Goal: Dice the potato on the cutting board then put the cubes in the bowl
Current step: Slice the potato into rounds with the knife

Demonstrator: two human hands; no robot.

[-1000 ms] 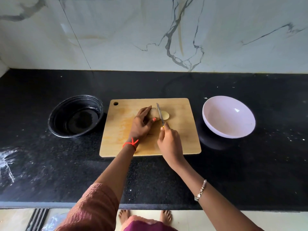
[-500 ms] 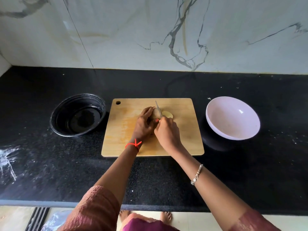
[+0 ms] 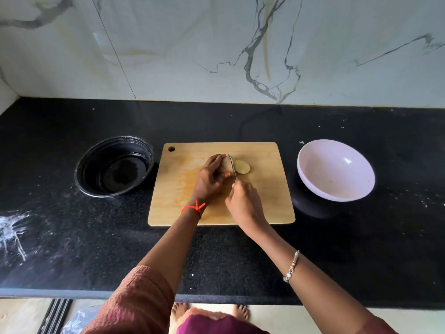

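Toward 12 o'clock on the cutting board (image 3: 265, 203), our left hand (image 3: 209, 183) cups the potato (image 3: 226, 163), likely hard and slippery, by its uncut 9 o'clock side; our right hand (image 3: 243, 202) grips the knife (image 3: 232, 168).

black counter (image 3: 361, 249) | black bowl (image 3: 96, 162) left | cutting board (image 3: 265, 201) middle | pale bowl (image 3: 337, 172) right

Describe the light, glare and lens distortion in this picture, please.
Head view: soft, even light; a small glare spot inside the white bowl; a faint sheen on the wall, whose seam leans from the wide lens; the left hand on the potato, the right hand and the knife look sharp, without motion blur.
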